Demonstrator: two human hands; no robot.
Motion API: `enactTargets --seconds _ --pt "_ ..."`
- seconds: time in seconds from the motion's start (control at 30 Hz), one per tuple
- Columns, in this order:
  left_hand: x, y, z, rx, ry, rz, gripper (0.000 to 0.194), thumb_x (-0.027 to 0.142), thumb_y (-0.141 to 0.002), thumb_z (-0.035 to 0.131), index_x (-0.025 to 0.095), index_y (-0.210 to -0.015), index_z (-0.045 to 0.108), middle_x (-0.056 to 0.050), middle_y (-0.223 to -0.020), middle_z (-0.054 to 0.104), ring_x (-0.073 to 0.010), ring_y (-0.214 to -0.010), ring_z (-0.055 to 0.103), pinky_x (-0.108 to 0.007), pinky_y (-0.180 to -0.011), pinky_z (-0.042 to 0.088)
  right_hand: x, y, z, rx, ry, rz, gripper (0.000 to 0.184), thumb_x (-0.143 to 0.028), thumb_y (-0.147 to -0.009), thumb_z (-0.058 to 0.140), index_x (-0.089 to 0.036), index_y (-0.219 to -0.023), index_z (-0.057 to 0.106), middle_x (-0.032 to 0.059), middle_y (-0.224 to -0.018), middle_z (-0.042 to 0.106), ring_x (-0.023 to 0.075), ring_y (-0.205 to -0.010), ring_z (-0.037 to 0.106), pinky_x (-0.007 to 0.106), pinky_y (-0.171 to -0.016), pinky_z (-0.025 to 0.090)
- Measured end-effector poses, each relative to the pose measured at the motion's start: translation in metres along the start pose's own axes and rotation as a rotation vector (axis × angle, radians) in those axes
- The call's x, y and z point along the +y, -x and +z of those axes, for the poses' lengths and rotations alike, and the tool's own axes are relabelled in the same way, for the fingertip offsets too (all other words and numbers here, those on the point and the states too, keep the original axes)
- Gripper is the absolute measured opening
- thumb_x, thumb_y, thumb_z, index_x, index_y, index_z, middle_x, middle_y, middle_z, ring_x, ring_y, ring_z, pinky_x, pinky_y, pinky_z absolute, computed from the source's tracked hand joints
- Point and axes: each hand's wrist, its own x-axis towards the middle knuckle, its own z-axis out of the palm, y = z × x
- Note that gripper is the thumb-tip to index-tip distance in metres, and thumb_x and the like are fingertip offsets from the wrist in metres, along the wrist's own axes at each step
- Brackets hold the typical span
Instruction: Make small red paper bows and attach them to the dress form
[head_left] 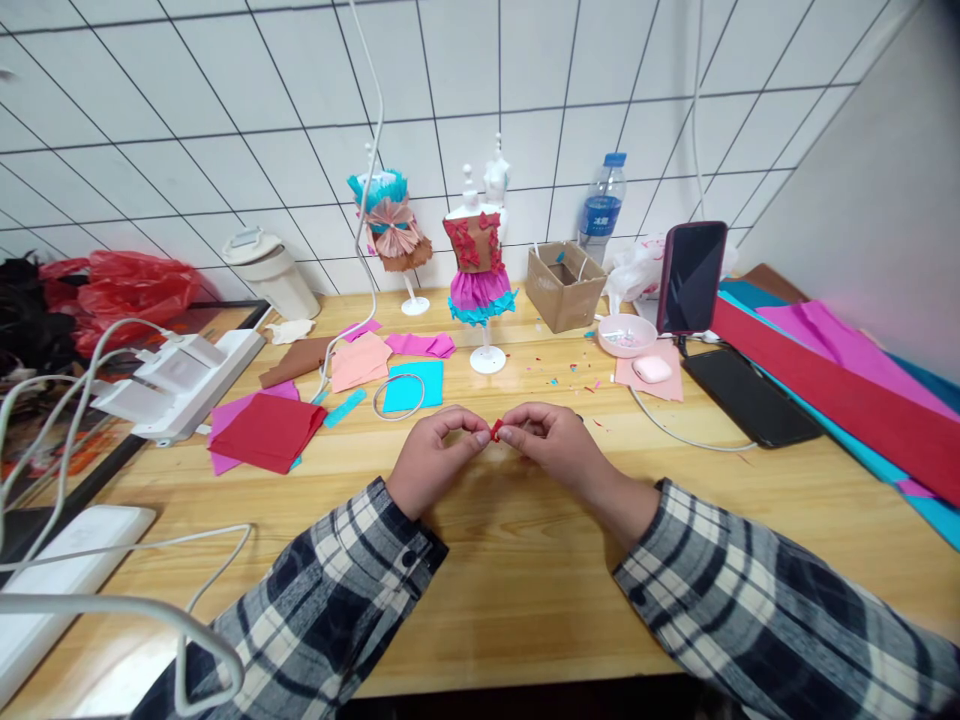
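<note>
Between the fingertips of my left hand (444,452) and my right hand (553,445) is a small piece of red paper (496,430). Both hands are closed in a pinch on it, just above the table. Behind them stands a small white mannequin (471,200) on a round base. It wears a brown bodice (474,243) with red bits on it and a magenta skirt (480,293) with a turquoise ruffled hem. To the left of my hands lie a metal ring (399,417) and a turquoise paper square (427,385).
Red paper sheets (266,432) lie left, near a power strip (187,385) with cables. A second dressed mannequin (395,230), a cardboard box (566,290) and a water bottle (602,205) stand along the wall. On the right are a pink bowl (627,336), an upright phone (691,278) and paper strips (840,385).
</note>
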Motion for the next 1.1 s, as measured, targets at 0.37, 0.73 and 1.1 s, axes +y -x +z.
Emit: enactTargets --seconds 0.37,0.73,1.1 --pt "-0.006 0.001 0.004 -0.169 0.351 -0.155 0.023 0.037 -0.079 0.063 0.014 -0.083 0.063 -0.002 -0.079 0.060 -0.0139 -0.075 0.053 -0.025 -0.071 0.040 0.005 -0.002 0.001 -0.069 -0.121 0.053 0.024 -0.039 -0.070 0.070 -0.018 -0.078 0.064 -0.0015 -0.063 0.060 0.0100 -0.053 0.049 0.022 -0.048 0.045" --pt "-0.009 0.002 0.002 -0.234 0.366 -0.213 0.026 0.040 -0.075 0.066 0.013 -0.077 0.063 0.000 -0.069 0.059 -0.0137 -0.068 0.053 -0.026 -0.067 0.040 0.007 -0.002 -0.001 -0.155 -0.104 0.011 0.023 -0.037 -0.071 0.071 -0.018 -0.083 0.065 -0.0009 -0.067 0.059 0.0099 -0.051 0.050 0.021 -0.043 0.042" --pt "-0.001 -0.001 0.001 -0.104 -0.050 0.036 0.024 0.039 -0.083 0.058 0.016 -0.080 0.066 -0.004 -0.082 0.064 -0.0172 -0.080 0.059 -0.028 -0.077 0.045 0.003 -0.002 -0.001 -0.061 -0.053 0.001 0.023 -0.038 -0.070 0.070 -0.017 -0.077 0.063 -0.0035 -0.057 0.053 0.0086 -0.047 0.044 0.021 -0.042 0.043"
